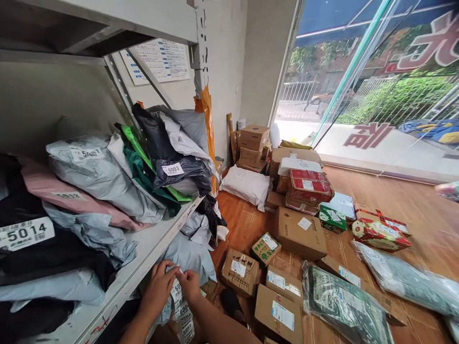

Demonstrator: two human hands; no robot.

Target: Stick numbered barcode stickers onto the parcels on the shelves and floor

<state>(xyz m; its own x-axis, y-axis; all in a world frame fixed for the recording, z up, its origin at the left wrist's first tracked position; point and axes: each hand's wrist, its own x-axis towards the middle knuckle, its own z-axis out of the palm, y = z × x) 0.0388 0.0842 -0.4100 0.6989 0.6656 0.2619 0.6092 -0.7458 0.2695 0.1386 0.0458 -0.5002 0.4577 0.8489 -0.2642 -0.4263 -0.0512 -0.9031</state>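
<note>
My left hand (159, 285) and my right hand (190, 284) meet at the lower middle of the head view. The fingers of both are pinched together at the top end of a strip of printed number labels (183, 314). The strip hangs down between my forearms and shows numbers starting with 60. Just behind my hands lies a light grey-blue mailing bag (195, 255), beside the shelf edge. On the shelf (163, 241) to the left, a dark bag (179, 174) carries the label 6003. A black bag (64, 263) bears the label 5014.
Several cardboard boxes (301, 234) stand on the wooden floor to the right, with a red box (310, 187) among them. A clear-wrapped green package (333, 298) lies in front. A white sack (245, 185) sits near the wall. The shelf post (206, 110) has orange tape.
</note>
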